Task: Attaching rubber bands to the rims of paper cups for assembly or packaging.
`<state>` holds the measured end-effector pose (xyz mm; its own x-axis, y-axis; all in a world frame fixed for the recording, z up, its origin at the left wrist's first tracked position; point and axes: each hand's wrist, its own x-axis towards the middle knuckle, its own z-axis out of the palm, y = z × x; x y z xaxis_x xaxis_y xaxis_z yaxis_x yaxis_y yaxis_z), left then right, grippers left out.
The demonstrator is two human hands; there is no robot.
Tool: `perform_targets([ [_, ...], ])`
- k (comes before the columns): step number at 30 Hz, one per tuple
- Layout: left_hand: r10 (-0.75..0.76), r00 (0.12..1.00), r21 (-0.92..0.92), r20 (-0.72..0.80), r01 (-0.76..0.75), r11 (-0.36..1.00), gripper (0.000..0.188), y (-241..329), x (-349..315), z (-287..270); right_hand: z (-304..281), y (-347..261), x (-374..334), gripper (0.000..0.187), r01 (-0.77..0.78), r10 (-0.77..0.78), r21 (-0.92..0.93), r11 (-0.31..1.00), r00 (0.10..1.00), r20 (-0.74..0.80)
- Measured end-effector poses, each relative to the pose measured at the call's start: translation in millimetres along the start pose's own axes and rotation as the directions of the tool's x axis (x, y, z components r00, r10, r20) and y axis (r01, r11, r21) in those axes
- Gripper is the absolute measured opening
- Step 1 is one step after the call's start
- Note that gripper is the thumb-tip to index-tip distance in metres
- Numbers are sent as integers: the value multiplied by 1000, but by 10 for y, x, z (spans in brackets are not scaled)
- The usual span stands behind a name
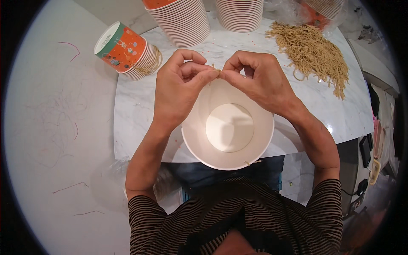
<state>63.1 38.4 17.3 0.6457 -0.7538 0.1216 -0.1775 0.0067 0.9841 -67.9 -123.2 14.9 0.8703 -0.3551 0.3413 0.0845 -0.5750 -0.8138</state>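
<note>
Pinching: I see both hands meet over the white paper cup (228,127), the left hand (180,87) and right hand (259,80) each closed thumb to forefinger on one short tan noodle strand (216,69), held taut between them just above the cup's far rim.

Cup, nearest: empty, its pale base bare; it sits at the near edge of the marble tabletop (127,127), partly overhanging toward the striped shirt. Judged risk: a forearm nudge could tip it off that edge, since neither hand steadies it.

Rim: a stray noodle bit (246,162) clings at the near lip. It could drop outside rather than in.

Strand: thin and brittle-looking. Pulled harder it may snap, and a piece could fall onto the tabletop instead of into the cup.

Left, farther: a printed orange-and-green cup stack (125,51) lies on its side with strands caught round it; I judge it free to roll.

Far edge: two upright cup stacks (182,21), and to the right a loose noodle pile (312,53), close enough to the right elbow's path to scatter.
</note>
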Motion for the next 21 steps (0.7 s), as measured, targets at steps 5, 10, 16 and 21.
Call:
perform_targets([
  [5,24,1000,10,-4,-24,1000,24,-7,-8,7,-4,-9,-8,18,-49,50,36,998,999,-18],
  [10,118,993,77,9,-118,990,17,-30,-19,6,0,16,-24,15,78,-80,-29,997,995,-52],
  [16,216,975,196,-41,-205,959,9,15,-74,58,28,10,-31,12,103,-107,-52,993,991,-79],
  [21,404,914,414,-20,-360,836,10,-26,-94,69,18,35,-30,13,98,-99,-22,995,993,-61],
])
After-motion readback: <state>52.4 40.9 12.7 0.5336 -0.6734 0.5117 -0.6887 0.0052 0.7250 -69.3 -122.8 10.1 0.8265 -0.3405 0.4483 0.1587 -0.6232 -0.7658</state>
